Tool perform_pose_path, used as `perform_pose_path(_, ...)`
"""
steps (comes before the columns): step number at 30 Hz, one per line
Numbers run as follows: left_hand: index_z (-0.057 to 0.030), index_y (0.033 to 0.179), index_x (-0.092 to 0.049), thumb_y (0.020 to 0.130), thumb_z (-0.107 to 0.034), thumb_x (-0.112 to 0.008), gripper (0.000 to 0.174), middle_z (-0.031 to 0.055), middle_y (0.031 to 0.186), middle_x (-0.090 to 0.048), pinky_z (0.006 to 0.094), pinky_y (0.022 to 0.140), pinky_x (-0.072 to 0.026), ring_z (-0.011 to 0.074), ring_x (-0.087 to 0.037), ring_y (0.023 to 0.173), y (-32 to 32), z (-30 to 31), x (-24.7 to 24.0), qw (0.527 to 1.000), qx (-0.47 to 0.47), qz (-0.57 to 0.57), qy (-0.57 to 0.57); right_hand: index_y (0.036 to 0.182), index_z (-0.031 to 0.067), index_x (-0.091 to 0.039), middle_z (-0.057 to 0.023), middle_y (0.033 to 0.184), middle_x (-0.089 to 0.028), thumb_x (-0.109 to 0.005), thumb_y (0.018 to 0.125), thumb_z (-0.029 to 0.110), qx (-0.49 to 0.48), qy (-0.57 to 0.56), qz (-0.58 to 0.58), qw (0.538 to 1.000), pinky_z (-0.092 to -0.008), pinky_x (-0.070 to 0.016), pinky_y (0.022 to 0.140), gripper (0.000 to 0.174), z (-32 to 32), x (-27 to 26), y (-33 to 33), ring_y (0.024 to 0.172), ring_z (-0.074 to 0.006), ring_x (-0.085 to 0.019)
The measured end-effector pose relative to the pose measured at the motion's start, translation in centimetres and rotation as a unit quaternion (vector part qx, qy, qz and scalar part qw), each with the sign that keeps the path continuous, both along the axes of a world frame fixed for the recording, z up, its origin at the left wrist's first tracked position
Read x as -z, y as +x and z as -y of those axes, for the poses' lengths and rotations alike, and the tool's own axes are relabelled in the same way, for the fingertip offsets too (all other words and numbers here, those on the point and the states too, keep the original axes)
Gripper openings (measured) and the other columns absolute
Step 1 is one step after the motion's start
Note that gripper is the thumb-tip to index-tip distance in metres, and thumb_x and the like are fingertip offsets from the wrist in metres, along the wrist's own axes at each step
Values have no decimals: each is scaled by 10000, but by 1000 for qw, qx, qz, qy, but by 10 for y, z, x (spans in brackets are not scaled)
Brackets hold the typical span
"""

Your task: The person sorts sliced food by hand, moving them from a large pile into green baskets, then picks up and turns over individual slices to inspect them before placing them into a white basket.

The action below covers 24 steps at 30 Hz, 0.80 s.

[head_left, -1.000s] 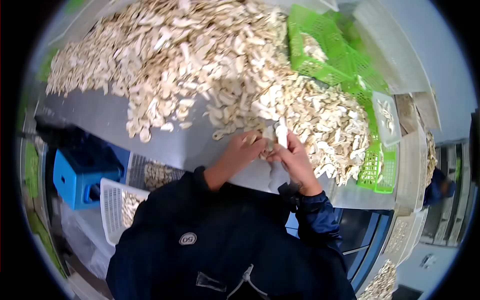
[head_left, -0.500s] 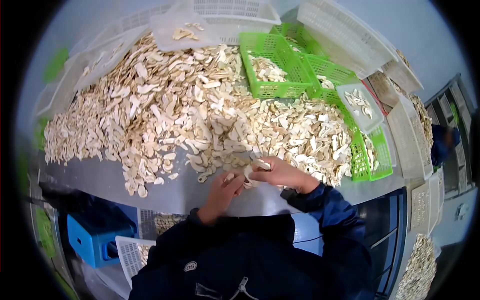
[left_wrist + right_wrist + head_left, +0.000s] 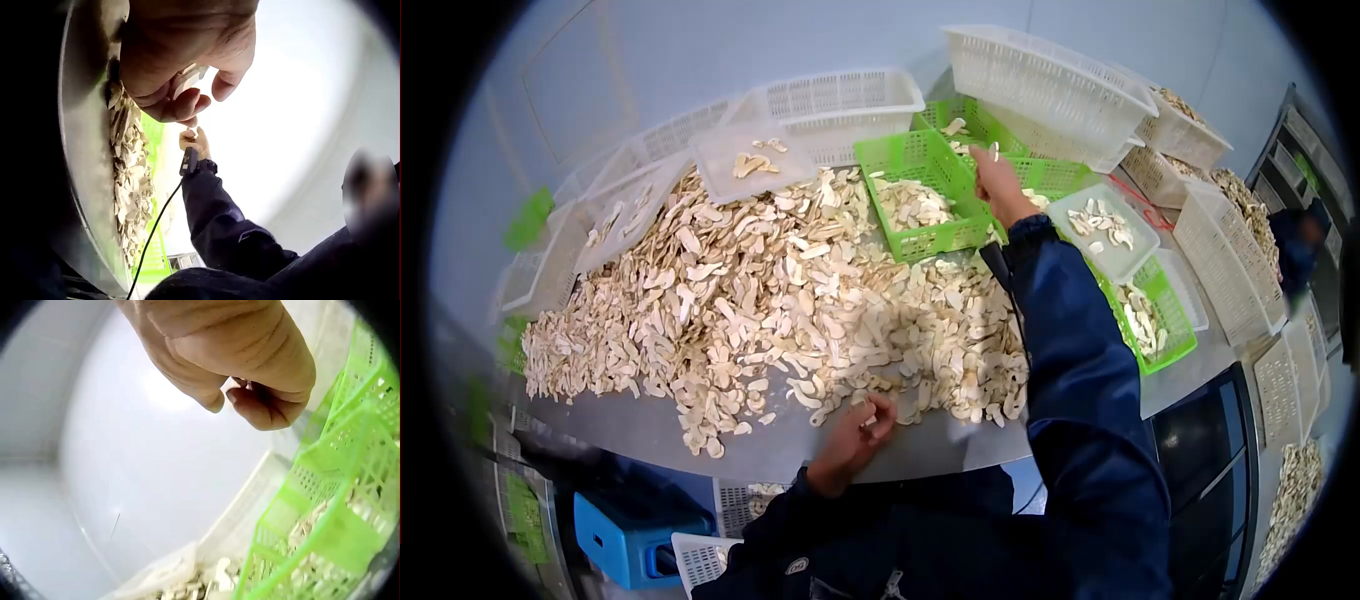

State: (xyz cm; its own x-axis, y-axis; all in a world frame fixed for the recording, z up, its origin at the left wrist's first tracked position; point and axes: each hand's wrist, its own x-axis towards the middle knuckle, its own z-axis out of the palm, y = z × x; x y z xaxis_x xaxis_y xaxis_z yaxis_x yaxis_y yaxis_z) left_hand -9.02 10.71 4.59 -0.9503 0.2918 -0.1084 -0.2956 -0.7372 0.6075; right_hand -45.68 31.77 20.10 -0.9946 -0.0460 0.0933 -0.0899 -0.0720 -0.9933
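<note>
My left hand (image 3: 852,446) is low over the front of the metal table, fingers curled. In the left wrist view a pale dried mushroom slice (image 3: 188,79) lies held between its fingers and palm. My right hand (image 3: 1001,188) reaches far forward, over the green baskets at the back. A thin pale mushroom slice (image 3: 996,151) shows at its fingertips; in the right wrist view the curled fingers mostly hide it. Beside this hand stands a green basket (image 3: 940,240) with slices inside. The big heap of mushroom slices (image 3: 730,290) spreads between the two hands.
A translucent tray (image 3: 1138,248) with a few slices sits right of my right forearm, near another green basket (image 3: 1172,352). White crates (image 3: 840,125) line the back wall. A blue stool (image 3: 625,545) is below the table at left. Another person (image 3: 1293,250) is at far right.
Both hands were together over the front of the heap. My right hand has since moved away forward to the green baskets with a slice; the left stays near the table's front. The head view has tilted up.
</note>
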Motion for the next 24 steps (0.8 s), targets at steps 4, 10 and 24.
perform_pose_path(4, -51, 1156, -540, 922, -160, -518, 259, 85, 1052, -586, 276, 699, -420, 150, -519, 796, -6, 4, 8, 990, -14, 5, 137, 1012, 57, -547, -8, 740, -544, -523, 986, 311, -146, -12, 98, 984, -248, -435, 545, 257, 25, 19, 62, 598, -125, -519)
perform_pose_path(10, -69, 1307, -499, 924, -218, -551, 414, 112, 1184, -574, 342, 903, -478, 222, -572, 1022, -6, 5, 19, 985, -62, 10, 158, 1246, -7, -496, -148, 1081, -655, -324, 1048, 377, -330, -132, 240, 903, -328, -576, 832, 465, 43, 30, 143, 944, -226, -677)
perform_pose_path(24, -141, 1290, -476, 993, -189, -499, 302, 103, 1303, -551, 434, 993, -467, 296, -522, 1246, -5, 8, 7, 980, -64, 31, 184, 1160, 4, -634, -71, 890, -686, -561, 968, 289, -363, 398, -21, 842, -275, -500, 703, 351, 65, 34, 218, 782, -114, -599)
